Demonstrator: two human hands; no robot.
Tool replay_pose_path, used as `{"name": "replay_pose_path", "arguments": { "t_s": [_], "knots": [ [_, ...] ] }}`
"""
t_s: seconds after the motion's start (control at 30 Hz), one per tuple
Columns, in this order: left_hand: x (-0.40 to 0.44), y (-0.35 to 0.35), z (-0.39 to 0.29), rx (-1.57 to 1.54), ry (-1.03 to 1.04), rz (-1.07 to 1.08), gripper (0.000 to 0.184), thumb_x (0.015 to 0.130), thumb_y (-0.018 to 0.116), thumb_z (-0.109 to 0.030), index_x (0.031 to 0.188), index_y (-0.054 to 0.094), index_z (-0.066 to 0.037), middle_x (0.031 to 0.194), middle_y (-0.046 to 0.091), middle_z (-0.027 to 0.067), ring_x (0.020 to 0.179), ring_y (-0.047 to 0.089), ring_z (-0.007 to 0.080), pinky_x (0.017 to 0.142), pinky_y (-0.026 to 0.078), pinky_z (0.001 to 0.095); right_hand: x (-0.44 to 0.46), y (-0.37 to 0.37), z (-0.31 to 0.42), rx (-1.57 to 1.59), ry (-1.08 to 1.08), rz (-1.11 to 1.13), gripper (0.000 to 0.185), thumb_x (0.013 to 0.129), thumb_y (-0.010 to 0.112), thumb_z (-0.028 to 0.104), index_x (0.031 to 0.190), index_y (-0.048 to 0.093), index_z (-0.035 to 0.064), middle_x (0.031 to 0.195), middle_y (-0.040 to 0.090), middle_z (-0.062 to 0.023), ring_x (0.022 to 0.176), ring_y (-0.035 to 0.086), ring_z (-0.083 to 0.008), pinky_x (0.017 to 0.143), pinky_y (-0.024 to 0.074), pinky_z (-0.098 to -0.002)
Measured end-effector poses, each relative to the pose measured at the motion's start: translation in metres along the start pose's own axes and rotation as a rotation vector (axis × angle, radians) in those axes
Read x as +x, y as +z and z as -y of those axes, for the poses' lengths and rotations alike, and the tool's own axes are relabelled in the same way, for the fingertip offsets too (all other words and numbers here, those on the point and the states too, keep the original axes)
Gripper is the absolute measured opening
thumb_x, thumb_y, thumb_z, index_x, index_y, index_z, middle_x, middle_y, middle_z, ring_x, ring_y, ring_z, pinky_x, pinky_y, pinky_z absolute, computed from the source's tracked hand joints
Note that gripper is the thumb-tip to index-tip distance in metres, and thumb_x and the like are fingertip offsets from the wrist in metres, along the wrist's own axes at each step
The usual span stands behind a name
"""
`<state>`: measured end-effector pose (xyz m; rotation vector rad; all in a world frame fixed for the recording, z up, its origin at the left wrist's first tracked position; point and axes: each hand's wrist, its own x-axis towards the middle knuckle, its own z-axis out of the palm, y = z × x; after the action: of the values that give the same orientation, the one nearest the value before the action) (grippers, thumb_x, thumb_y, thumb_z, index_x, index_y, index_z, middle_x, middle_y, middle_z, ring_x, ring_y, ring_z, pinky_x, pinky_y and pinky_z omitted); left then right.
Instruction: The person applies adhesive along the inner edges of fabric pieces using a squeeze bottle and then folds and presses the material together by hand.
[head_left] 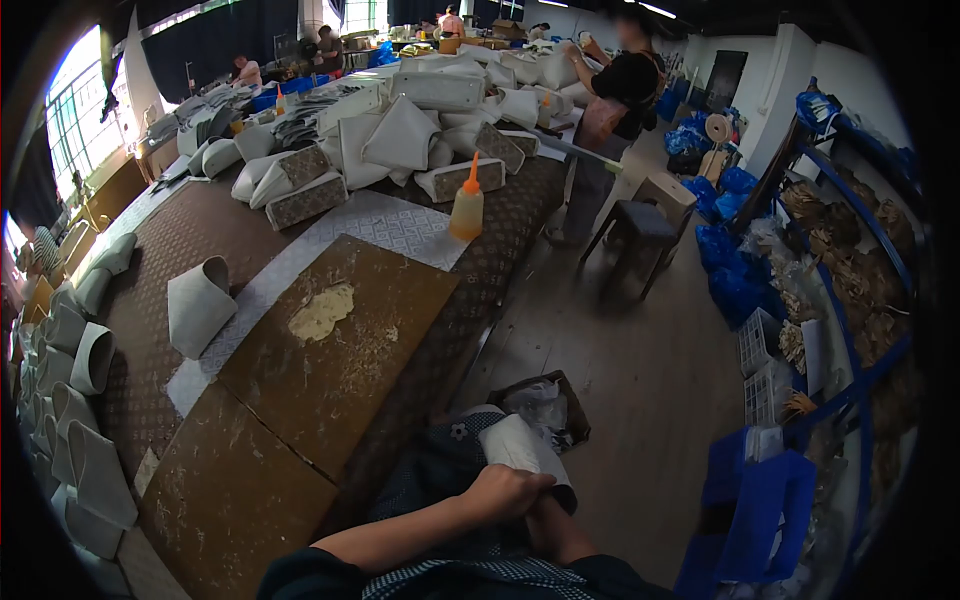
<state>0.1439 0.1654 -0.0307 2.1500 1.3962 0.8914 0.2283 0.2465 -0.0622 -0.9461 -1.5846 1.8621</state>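
Note:
A white bag piece (515,445), leather-like with a dark lower edge, lies over my lap. My left hand (508,492) is closed at its near edge, fingers curled. Below it, my right hand (545,512) reaches up to the same piece; its fingers are hidden behind the left hand and the piece. To the left is a brown work board (370,300) with a pale patch of glue (321,311) and dried scraps on it. A glue bottle (466,210) with an orange nozzle stands beyond the board.
White bag pieces (400,135) are heaped at the table's far end, and more line its left side. One white piece (200,305) stands near the board. A person (625,80) works beyond the heap. A stool (640,225), blue bags and a shelf (860,230) are at right.

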Motion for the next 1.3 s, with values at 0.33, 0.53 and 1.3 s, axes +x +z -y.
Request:
{"name": "replay_pose_path", "arguments": {
  "t_s": [0.33,0.53,1.3],
  "knots": [
    [0.021,-0.106,-0.018,-0.229,0.008,-0.411,0.077,0.07,0.082,-0.011,0.138,0.046,-0.012,0.122,0.05,0.0131,0.113,0.056,0.0285,0.095,0.051,0.0411,-0.035,-0.006,0.095,0.506,-0.116,0.042,0.068,0.093,0.055,0.047,0.144,0.028,0.0102,0.143,0.038,-0.0149,0.135,0.038,-0.0289,0.108,0.0386,-0.0447],
    [0.017,-0.131,-0.001,-0.518,0.096,-0.105,0.134,0.053,0.083,-0.067,0.152,0.019,-0.003,0.148,0.037,0.0185,0.137,0.036,0.0331,0.113,0.029,0.0429,-0.058,0.017,0.103,0.714,-0.035,0.111,0.07,0.094,0.055,0.047,0.146,0.027,0.0105,0.145,0.036,-0.0145,0.137,0.036,-0.0284,0.109,0.0376,-0.0448],
    [-0.012,-0.106,-0.001,-0.353,0.054,-0.007,0.128,0.054,0.079,-0.066,0.151,0.022,-0.004,0.133,0.052,0.0191,0.12,0.055,0.0348,0.101,0.047,0.0425,-0.081,0.029,0.071,0.947,0.152,0.316,0.065,0.098,0.052,0.041,0.148,0.024,0.0101,0.149,0.032,-0.0136,0.14,0.033,-0.0276,0.112,0.0355,-0.0448]
  ]
}}
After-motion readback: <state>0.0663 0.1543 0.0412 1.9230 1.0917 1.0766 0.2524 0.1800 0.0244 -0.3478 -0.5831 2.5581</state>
